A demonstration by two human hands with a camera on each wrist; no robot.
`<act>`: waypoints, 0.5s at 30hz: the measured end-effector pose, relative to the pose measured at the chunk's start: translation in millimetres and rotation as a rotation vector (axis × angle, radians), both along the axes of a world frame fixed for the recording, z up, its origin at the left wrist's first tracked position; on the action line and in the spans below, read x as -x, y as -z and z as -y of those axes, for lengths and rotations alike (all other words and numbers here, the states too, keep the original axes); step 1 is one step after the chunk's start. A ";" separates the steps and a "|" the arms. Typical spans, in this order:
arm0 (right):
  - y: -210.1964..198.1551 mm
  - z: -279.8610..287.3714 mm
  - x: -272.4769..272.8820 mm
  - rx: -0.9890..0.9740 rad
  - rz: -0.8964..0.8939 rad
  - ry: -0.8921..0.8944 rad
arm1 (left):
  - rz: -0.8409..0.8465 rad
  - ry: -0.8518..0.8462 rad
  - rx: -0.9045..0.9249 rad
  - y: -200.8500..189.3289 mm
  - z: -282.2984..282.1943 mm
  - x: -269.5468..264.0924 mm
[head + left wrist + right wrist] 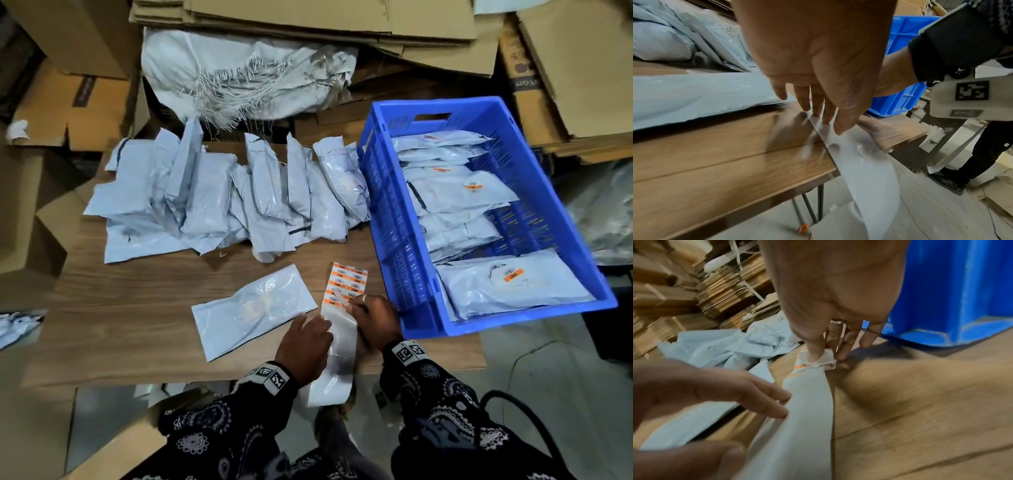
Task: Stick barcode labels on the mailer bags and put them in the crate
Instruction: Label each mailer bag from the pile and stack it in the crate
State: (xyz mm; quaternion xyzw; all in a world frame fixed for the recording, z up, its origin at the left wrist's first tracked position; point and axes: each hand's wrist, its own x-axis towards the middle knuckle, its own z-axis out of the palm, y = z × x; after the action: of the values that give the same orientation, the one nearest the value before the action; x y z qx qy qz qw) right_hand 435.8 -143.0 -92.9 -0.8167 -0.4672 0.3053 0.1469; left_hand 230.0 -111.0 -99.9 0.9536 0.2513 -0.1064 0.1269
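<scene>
- Your right hand (375,317) pinches a barcode label (819,359) at the label strip (344,291).
- Your left hand (305,346), fingers straight, presses the strip's liner.
- One mailer bag (255,310) lies at 9 o'clock of the strip; the crate (390,212) at 2 o'clock.

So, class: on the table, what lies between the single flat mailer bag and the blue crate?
In the head view, the label strip lies between the mailer bag and crate; both hands work on it.
</scene>
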 end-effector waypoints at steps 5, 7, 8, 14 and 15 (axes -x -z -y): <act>3.6 3.5 0.8 -0.181 -0.306 0.253 | 0.036 0.002 0.026 0.8 -1.4 2.5; 6.0 4.1 0.3 -0.209 -0.390 0.281 | 0.082 0.006 0.031 0.0 -4.2 5.1; 4.6 3.9 1.1 -0.219 -0.408 0.285 | 0.134 0.003 0.036 -1.9 -6.4 6.8; -6.6 10.0 7.6 -0.207 -0.366 0.157 | 0.421 -0.306 0.088 -28.5 -22.6 13.1; -8.8 11.2 9.0 -0.199 -0.331 0.105 | 0.439 -0.362 0.108 -32.9 -25.8 12.8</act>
State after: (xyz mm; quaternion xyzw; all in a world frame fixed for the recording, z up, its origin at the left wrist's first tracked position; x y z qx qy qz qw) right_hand 426.8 -154.2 -84.1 -0.7599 -0.4214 0.3797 0.3175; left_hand 217.2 -85.3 -66.9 0.8852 0.3781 0.1136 0.2459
